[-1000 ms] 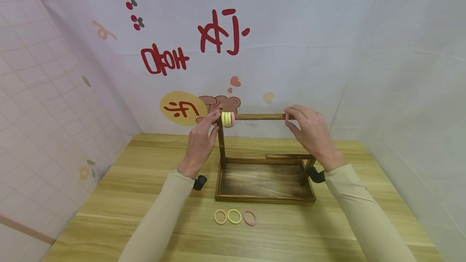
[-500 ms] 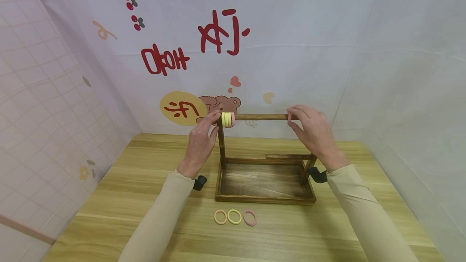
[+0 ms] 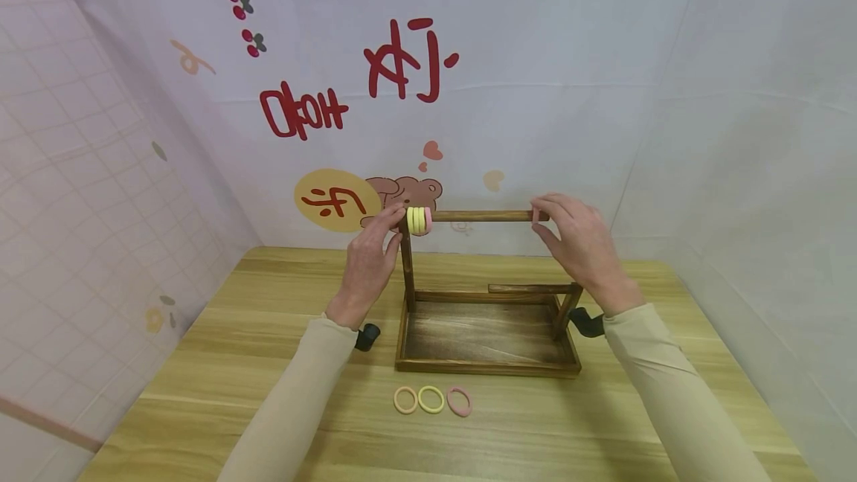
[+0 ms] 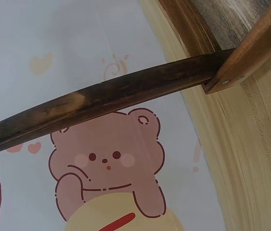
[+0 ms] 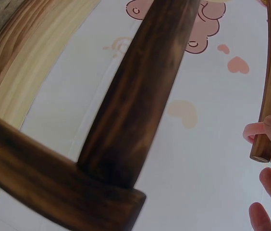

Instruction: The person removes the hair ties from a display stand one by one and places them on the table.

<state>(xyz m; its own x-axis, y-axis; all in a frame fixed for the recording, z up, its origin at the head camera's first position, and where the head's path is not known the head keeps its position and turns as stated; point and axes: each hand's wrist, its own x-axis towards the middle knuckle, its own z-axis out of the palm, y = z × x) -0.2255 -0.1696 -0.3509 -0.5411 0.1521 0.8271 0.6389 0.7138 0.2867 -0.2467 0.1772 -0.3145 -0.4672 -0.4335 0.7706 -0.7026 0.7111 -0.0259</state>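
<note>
A dark wooden rack (image 3: 489,367) stands on the table, its long upper rod (image 3: 482,216) fixed at the left post and free at the right. My left hand (image 3: 367,266) holds the rack's upper left corner, fingers at the top and thumb beside the post. Next to it, several yellow hair ties (image 3: 416,220) and a pink one (image 3: 428,220) sit packed together on the rod. Near the rod's free end, my right hand (image 3: 581,248) pinches another pink hair tie (image 5: 254,130) between thumb and fingers; the rod passes through it.
A shorter lower rod (image 3: 529,288) juts left from the right post (image 3: 565,315). In front of the rack lie an orange hair tie (image 3: 405,400), a yellow one (image 3: 431,399) and a pink one (image 3: 460,402). A printed cloth (image 3: 556,95) hangs behind the table.
My right hand has moved slightly right along the upper rod with the pink hair tie, toward the free end. The left hand has stayed in place.
</note>
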